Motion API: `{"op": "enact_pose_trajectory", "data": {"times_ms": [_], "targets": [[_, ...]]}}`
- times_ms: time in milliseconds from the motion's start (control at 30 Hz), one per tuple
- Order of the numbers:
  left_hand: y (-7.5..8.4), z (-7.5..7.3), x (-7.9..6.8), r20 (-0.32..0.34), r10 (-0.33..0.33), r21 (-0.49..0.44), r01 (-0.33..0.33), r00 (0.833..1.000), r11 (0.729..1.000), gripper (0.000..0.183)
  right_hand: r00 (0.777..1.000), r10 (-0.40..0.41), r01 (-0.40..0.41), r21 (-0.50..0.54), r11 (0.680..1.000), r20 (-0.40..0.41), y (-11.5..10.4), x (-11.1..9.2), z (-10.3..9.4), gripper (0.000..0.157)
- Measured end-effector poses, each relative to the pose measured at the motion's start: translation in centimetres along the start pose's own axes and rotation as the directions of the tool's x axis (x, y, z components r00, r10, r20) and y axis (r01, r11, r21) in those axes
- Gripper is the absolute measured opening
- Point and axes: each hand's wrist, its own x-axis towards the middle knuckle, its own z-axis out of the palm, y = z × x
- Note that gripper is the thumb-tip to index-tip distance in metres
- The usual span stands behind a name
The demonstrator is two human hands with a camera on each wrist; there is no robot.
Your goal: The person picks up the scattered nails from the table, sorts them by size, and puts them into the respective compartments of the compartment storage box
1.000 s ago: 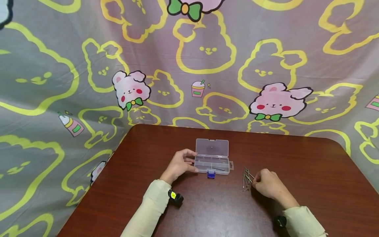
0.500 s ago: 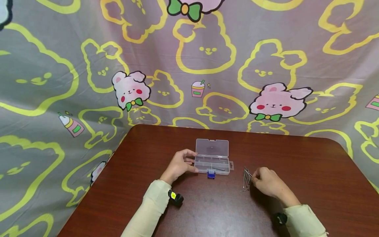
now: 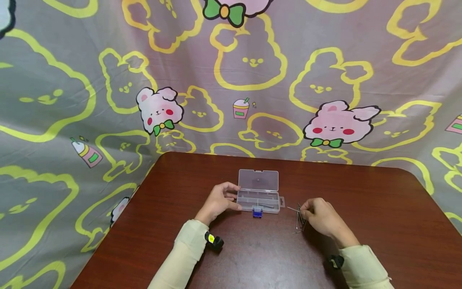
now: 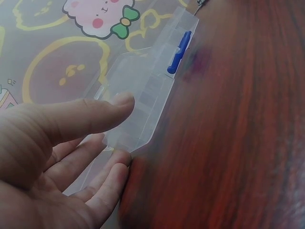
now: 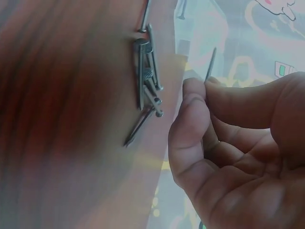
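A clear plastic compartment box [image 3: 247,200] lies on the table with its lid [image 3: 258,180] swung back and its blue latch [image 3: 257,212] hanging at the front. My left hand [image 3: 217,202] grips the box's left end, thumb at the front corner and fingers toward the back. Inside the front right compartment is a nail [image 3: 266,206]. Between thumb and forefinger, my right hand [image 3: 321,216] pinches another nail [image 5: 210,64], whose free end points toward the box. Below that hand, several loose metal nails [image 5: 141,76] lie in a small heap to the right of the box.
The brown wooden table [image 3: 202,168] backs onto a grey cloth [image 3: 267,72] printed with cartoon rabbits, which also hangs along both sides. A hanging tab [image 3: 282,202] sticks out from the box's right end, toward the nails.
My right hand has drawn a nail up from the heap and moved slightly left and up with it. The left hand and the box have stayed in place.
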Motion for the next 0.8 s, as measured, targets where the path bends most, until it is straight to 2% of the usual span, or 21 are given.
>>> {"op": "enact_pose_trajectory", "data": {"times_ms": [800], "targets": [[-0.2, -0.2, 0.0, 0.005, 0.011, 0.000, -0.011, 1.000, 1.000, 0.059, 0.996, -0.050, 0.055, 0.058, 0.997, -0.071, -2.6, 2.6, 2.3, 0.015]]}}
